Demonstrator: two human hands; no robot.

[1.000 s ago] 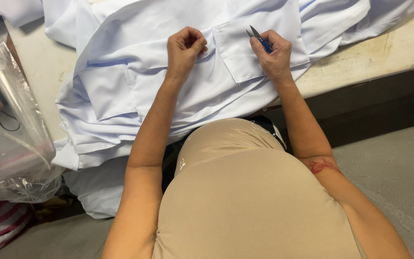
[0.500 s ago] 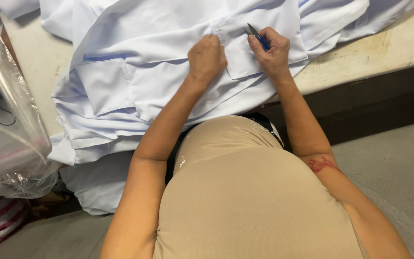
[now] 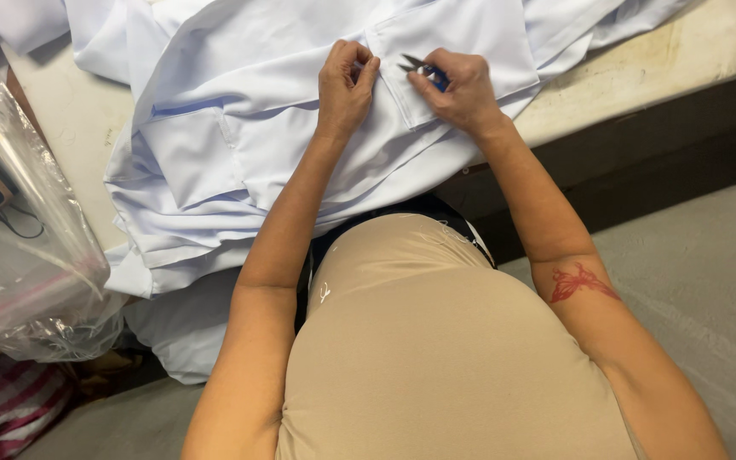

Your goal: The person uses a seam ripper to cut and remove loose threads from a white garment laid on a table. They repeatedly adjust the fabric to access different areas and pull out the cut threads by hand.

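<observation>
Left hand (image 3: 347, 85) curled, fingertips pinching smooth white fabric at pocket edge of white garment (image 3: 283, 128). Right hand (image 3: 463, 89) closed around small thread snips (image 3: 423, 68): blue handle, short pointed metal blades poking out toward left hand, over square patch pocket (image 3: 487, 38). Garment lies in soft layered folds on pale, stained tabletop (image 3: 641, 72), thin blue trim strip (image 3: 185, 107) on one panel. Crinkled clear plastic bag (image 3: 27, 281) at left. Grey floor (image 3: 709, 247) at right.
</observation>
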